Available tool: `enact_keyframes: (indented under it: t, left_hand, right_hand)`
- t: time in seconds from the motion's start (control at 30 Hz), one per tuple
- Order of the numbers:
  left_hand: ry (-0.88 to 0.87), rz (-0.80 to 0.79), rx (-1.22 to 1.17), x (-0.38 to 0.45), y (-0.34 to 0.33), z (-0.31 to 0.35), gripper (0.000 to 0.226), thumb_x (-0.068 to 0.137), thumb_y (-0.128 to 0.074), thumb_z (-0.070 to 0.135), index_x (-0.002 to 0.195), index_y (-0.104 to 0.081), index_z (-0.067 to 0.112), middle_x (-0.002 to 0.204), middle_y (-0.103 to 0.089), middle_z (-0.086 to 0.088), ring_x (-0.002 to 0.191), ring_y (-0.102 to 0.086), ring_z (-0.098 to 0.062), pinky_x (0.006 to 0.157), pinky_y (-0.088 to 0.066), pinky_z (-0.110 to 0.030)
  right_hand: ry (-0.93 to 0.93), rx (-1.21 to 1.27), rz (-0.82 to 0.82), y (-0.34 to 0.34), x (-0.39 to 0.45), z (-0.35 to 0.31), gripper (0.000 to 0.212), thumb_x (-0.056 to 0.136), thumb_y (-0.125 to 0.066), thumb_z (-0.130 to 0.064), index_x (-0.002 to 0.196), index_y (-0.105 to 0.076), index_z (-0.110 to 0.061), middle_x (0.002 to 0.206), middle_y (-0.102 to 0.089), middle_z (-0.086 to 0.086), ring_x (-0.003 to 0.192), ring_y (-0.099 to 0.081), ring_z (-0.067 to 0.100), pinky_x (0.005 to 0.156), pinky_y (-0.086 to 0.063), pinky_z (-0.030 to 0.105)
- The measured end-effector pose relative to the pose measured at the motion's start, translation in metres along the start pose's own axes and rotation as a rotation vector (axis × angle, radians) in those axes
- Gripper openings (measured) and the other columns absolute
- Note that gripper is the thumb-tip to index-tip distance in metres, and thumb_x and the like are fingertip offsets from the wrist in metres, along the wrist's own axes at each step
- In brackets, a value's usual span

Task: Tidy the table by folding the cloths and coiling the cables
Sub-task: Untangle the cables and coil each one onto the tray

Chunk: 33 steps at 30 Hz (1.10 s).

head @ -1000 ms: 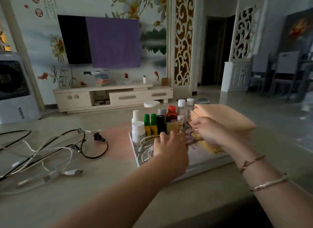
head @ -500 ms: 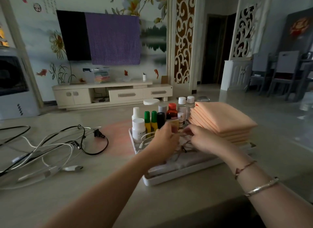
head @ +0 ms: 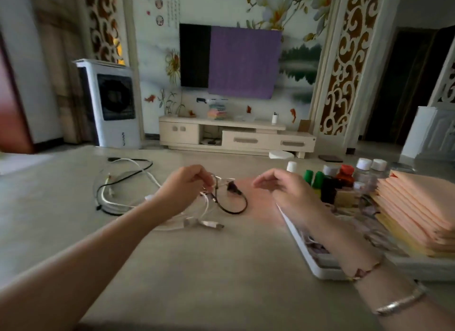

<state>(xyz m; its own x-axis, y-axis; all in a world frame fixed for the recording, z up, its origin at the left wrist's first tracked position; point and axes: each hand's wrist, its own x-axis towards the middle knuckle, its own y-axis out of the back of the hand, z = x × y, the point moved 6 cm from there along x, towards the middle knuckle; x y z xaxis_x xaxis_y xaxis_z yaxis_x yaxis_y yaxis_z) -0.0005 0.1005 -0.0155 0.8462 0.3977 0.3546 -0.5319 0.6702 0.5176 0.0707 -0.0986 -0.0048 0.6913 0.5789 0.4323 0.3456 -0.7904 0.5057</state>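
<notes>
Near the middle of the table point(head: 221, 269), the left hand point(head: 183, 191) pinches a cable from the tangled cables point(head: 128, 197), whose mess trails left and far. The right hand point(head: 283, 190) hovers just right, fingers loosely curled, holding nothing, nearest the black plug point(head: 232, 186).

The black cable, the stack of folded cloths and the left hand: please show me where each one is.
black cable point(head: 234, 211): head view, bottom of its loop on the table.
stack of folded cloths point(head: 423, 200): head view, top cloth.
left hand point(head: 184, 190): head view, back of the hand.
</notes>
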Motion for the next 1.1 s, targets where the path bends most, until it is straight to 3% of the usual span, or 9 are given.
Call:
enact_keyframes:
  t: [0.1, 0.23, 0.3, 0.4, 0.53, 0.63, 0.73, 0.9, 1.1]
  left_hand:
    - [0.086, 0.134, -0.02, -0.001, 0.055, -0.043, 0.045, 0.072, -0.035, -0.02, 0.069, -0.062, 0.016, 0.069, -0.068, -0.003, 0.078, -0.062, -0.026, 0.075, -0.046, -0.035]
    - [0.131, 0.257, 0.001, -0.006, 0.103, -0.081, 0.045, 0.072, -0.038, -0.02, 0.067, -0.062, 0.017, 0.07, -0.067, -0.002, 0.084, -0.063, -0.031, 0.077, -0.046, -0.037]
    - [0.108, 0.25, 0.052, -0.007, 0.11, -0.084, 0.041, 0.075, -0.042, -0.015, 0.07, -0.063, 0.019, 0.074, -0.068, 0.003, 0.083, -0.063, -0.024, 0.077, -0.048, -0.034]
    - [0.084, 0.127, 0.147, -0.014, 0.109, -0.085, 0.029, 0.081, -0.051, -0.006, 0.077, -0.064, 0.02, 0.079, -0.066, 0.009, 0.07, -0.057, -0.006, 0.064, -0.041, -0.012]
    - [0.113, -0.137, 0.32, -0.025, 0.103, -0.092, 0.008, 0.085, -0.065, 0.008, 0.091, -0.067, 0.013, 0.087, -0.064, 0.005, 0.066, -0.054, 0.002, 0.065, -0.043, -0.01]
    - [0.197, -0.275, 0.449, -0.032, 0.094, -0.101, 0.02, 0.081, -0.073, 0.022, 0.096, -0.065, 0.011, 0.097, -0.067, -0.002, 0.079, -0.062, -0.012, 0.076, -0.048, -0.023]
    - [0.164, -0.223, 0.642, -0.033, 0.093, -0.103, 0.016, 0.08, -0.064, 0.013, 0.096, -0.064, 0.014, 0.102, -0.064, -0.002, 0.095, -0.06, -0.02, 0.081, -0.05, -0.03]
    - [0.213, -0.199, 0.679, -0.031, 0.092, -0.108, 0.015, 0.076, -0.057, 0.011, 0.087, -0.061, 0.02, 0.096, -0.061, 0.001, 0.09, -0.06, -0.021, 0.072, -0.048, -0.025]
    - [0.222, -0.246, 0.74, -0.023, 0.082, -0.109, 0.032, 0.079, -0.057, 0.012, 0.109, -0.068, 0.017, 0.104, -0.062, -0.002, 0.098, -0.06, -0.022, 0.08, -0.047, -0.024]
  right_hand:
    - [0.061, 0.014, -0.116, -0.068, 0.031, -0.025, 0.041, 0.081, -0.039, 0.012, 0.091, -0.065, -0.018, 0.097, -0.07, -0.004, 0.098, -0.064, 0.007, 0.089, -0.047, 0.018]
    - [0.103, -0.038, -0.204, -0.142, 0.058, -0.044, 0.039, 0.082, -0.04, 0.01, 0.092, -0.066, -0.018, 0.094, -0.069, -0.007, 0.092, -0.062, 0.004, 0.073, -0.041, 0.001]
    - [0.122, -0.031, -0.168, -0.16, 0.062, -0.046, 0.04, 0.081, -0.04, 0.01, 0.089, -0.067, -0.017, 0.091, -0.07, -0.006, 0.091, -0.063, 0.007, 0.077, -0.046, 0.008]
    - [0.139, -0.022, -0.121, -0.166, 0.059, -0.037, 0.037, 0.076, -0.042, 0.01, 0.078, -0.067, -0.018, 0.08, -0.069, -0.007, 0.081, -0.064, 0.008, 0.076, -0.051, 0.023]
    - [0.203, -0.073, -0.195, -0.167, 0.05, -0.031, 0.026, 0.081, -0.056, 0.002, 0.075, -0.067, -0.021, 0.072, -0.066, -0.011, 0.063, -0.056, 0.001, 0.057, -0.043, 0.014]
    - [0.277, -0.181, -0.262, -0.172, 0.039, -0.034, 0.02, 0.083, -0.06, -0.005, 0.079, -0.067, -0.023, 0.076, -0.064, -0.014, 0.076, -0.054, -0.001, 0.067, -0.038, 0.012]
    - [0.33, -0.291, -0.303, -0.183, 0.034, -0.036, 0.013, 0.086, -0.06, -0.011, 0.086, -0.067, -0.022, 0.082, -0.06, -0.015, 0.088, -0.05, 0.004, 0.08, -0.04, 0.017]
    - [0.271, -0.39, -0.188, -0.172, 0.043, -0.022, 0.014, 0.088, -0.056, -0.01, 0.093, -0.065, -0.02, 0.094, -0.061, -0.011, 0.096, -0.05, 0.012, 0.084, -0.039, 0.024]
    - [0.132, -0.476, -0.127, -0.154, 0.054, 0.001, 0.028, 0.089, -0.053, -0.011, 0.111, -0.062, -0.025, 0.118, -0.06, -0.009, 0.115, -0.048, 0.014, 0.082, -0.033, 0.02]
